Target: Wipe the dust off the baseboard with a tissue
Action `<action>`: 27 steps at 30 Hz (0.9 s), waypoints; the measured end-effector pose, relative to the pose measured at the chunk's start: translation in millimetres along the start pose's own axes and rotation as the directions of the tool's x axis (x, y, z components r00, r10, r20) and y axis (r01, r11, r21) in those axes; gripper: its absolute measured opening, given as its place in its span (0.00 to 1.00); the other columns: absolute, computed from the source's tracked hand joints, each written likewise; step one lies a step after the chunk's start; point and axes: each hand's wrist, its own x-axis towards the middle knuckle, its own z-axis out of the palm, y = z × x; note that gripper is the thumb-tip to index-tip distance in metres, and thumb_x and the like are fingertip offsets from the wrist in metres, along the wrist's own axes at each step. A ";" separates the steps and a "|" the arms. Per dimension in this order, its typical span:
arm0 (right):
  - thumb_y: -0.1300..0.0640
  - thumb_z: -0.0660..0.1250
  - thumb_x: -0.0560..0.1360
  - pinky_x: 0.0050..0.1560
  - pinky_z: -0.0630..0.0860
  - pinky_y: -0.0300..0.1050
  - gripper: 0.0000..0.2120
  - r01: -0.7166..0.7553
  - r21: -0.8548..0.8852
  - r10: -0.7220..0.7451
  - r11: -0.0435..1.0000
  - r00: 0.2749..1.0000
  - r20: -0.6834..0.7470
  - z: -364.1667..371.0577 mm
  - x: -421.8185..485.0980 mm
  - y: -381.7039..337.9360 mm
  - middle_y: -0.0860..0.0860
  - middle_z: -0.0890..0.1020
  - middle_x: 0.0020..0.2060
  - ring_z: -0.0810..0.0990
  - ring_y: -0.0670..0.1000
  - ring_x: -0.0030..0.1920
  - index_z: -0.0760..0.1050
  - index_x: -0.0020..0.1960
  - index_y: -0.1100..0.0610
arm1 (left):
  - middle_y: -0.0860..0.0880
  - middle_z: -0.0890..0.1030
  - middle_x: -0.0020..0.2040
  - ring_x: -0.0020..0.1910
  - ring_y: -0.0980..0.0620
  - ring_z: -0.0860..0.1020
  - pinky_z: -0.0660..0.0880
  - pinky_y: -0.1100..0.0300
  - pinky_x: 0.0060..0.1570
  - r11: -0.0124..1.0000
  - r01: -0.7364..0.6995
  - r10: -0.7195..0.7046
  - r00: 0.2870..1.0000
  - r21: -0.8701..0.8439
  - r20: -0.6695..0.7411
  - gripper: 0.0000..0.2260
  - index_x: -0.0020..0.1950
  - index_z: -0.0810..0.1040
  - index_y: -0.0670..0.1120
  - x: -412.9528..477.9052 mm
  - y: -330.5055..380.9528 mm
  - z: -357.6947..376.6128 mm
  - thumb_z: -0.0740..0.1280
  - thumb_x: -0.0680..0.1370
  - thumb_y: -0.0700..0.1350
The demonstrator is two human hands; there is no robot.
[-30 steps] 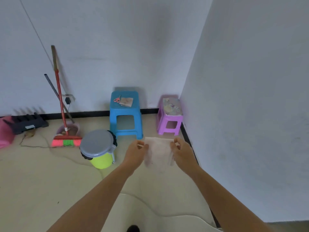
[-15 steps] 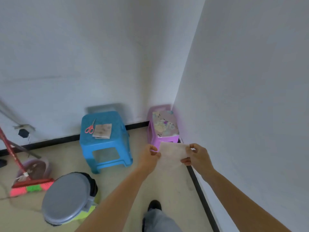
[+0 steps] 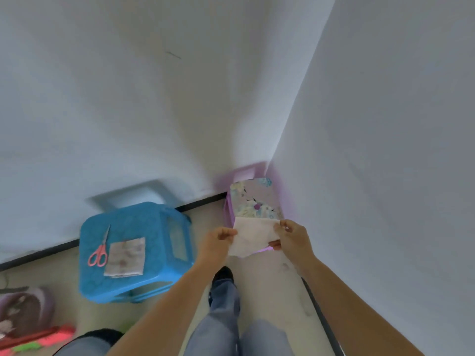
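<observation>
A thin white tissue (image 3: 253, 236) is stretched between both hands in front of me, low in the room's corner. My left hand (image 3: 217, 241) pinches its left edge and my right hand (image 3: 290, 237) pinches its right edge. The black baseboard (image 3: 322, 318) runs along the foot of the right wall, below and right of my right forearm. Another stretch of the baseboard (image 3: 200, 202) follows the back wall between the two stools. The tissue is apart from both stretches.
A blue plastic stool (image 3: 154, 240) carries pink scissors (image 3: 99, 253) and a folded paper (image 3: 126, 256). A purple stool (image 3: 253, 201) with a floral top fills the corner behind the tissue. My legs (image 3: 223, 312) and a broom head (image 3: 38, 340) are at the bottom.
The view has moved forward and tilted down toward the corner. The stools appear closer and the bin has left the frame. Both hands still hold the tissue spread out.
</observation>
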 end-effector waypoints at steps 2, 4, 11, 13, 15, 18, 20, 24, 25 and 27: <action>0.59 0.62 0.79 0.32 0.79 0.37 0.09 -0.108 0.007 0.108 0.994 0.994 0.003 4.2 28.2 13.2 0.58 0.81 0.47 0.83 0.56 0.40 0.76 0.55 0.62 | 0.45 0.80 0.48 0.44 0.51 0.75 0.71 0.60 0.47 0.997 0.068 -0.069 0.997 0.020 0.036 0.09 0.47 0.80 0.47 31.0 -5.1 13.9 0.63 0.80 0.36; 0.59 0.65 0.77 0.36 0.78 0.40 0.06 -0.178 -0.003 0.178 0.984 0.984 0.002 6.0 56.4 27.0 0.56 0.81 0.43 0.82 0.54 0.37 0.76 0.51 0.61 | 0.46 0.80 0.46 0.45 0.49 0.76 0.72 0.60 0.47 0.992 0.126 -0.128 0.990 0.032 0.068 0.08 0.54 0.82 0.45 58.4 -16.0 30.1 0.63 0.80 0.39; 0.66 0.67 0.73 0.32 0.74 0.34 0.04 -0.353 -0.104 0.356 0.930 0.934 0.011 21.7 162.1 92.9 0.51 0.81 0.36 0.78 0.49 0.34 0.78 0.46 0.59 | 0.52 0.78 0.62 0.57 0.57 0.73 0.66 0.66 0.59 0.967 0.160 -0.198 0.962 0.199 0.189 0.14 0.67 0.76 0.49 160.4 -64.4 80.9 0.62 0.81 0.44; 0.64 0.67 0.73 0.39 0.75 0.42 0.09 -0.356 -0.167 0.365 0.919 0.931 0.021 28.0 190.9 110.2 0.54 0.82 0.41 0.81 0.53 0.40 0.78 0.54 0.61 | 0.51 0.78 0.62 0.59 0.54 0.75 0.70 0.63 0.59 0.954 0.152 -0.203 0.961 0.259 0.186 0.15 0.67 0.76 0.50 189.9 -76.8 93.6 0.63 0.81 0.44; 0.63 0.67 0.73 0.43 0.77 0.45 0.12 -0.357 -0.206 0.372 0.911 0.927 0.039 33.6 219.1 123.1 0.54 0.82 0.46 0.82 0.55 0.44 0.77 0.57 0.62 | 0.49 0.77 0.62 0.61 0.50 0.76 0.71 0.62 0.56 0.954 0.151 -0.202 0.962 0.257 0.185 0.16 0.67 0.75 0.48 216.6 -85.7 105.6 0.65 0.80 0.43; 0.63 0.67 0.74 0.47 0.80 0.49 0.13 -0.342 -0.235 0.359 0.910 0.933 0.032 41.3 256.8 136.7 0.56 0.82 0.48 0.82 0.56 0.46 0.77 0.57 0.62 | 0.50 0.74 0.67 0.63 0.51 0.73 0.69 0.63 0.58 0.927 0.050 -0.146 0.961 0.373 0.233 0.19 0.71 0.71 0.50 250.8 -96.9 120.4 0.64 0.80 0.44; 0.64 0.66 0.74 0.44 0.79 0.45 0.15 -0.328 -0.223 0.341 0.918 0.940 0.020 47.4 276.9 141.9 0.54 0.82 0.48 0.81 0.54 0.46 0.76 0.60 0.61 | 0.51 0.66 0.73 0.69 0.51 0.67 0.65 0.59 0.66 0.878 -0.045 -0.103 0.955 0.477 0.279 0.23 0.76 0.64 0.50 269.6 -102.6 125.8 0.61 0.80 0.45; 0.62 0.64 0.75 0.53 0.76 0.42 0.29 -0.255 -0.314 0.285 0.914 0.957 0.051 59.3 297.6 153.1 0.50 0.74 0.65 0.78 0.51 0.56 0.63 0.74 0.53 | 0.53 0.42 0.79 0.76 0.47 0.50 0.57 0.51 0.73 0.685 -0.175 -0.139 0.922 0.708 0.362 0.29 0.80 0.46 0.51 294.2 -105.9 131.0 0.56 0.82 0.48; 0.61 0.64 0.75 0.59 0.75 0.46 0.30 -0.204 -0.407 0.259 0.890 0.962 0.086 62.2 297.0 157.4 0.48 0.71 0.69 0.76 0.51 0.61 0.60 0.75 0.51 | 0.54 0.39 0.79 0.77 0.46 0.48 0.57 0.51 0.73 0.647 -0.178 -0.179 0.910 0.742 0.374 0.30 0.80 0.45 0.51 297.8 -107.8 130.8 0.56 0.82 0.49; 0.60 0.62 0.76 0.66 0.70 0.48 0.30 -0.116 -0.556 0.239 0.823 0.959 0.154 67.8 297.0 162.7 0.46 0.65 0.74 0.70 0.51 0.69 0.58 0.76 0.50 | 0.53 0.36 0.78 0.77 0.46 0.46 0.55 0.51 0.73 0.583 -0.183 -0.235 0.895 0.792 0.379 0.30 0.80 0.44 0.50 300.1 -109.7 130.3 0.55 0.82 0.51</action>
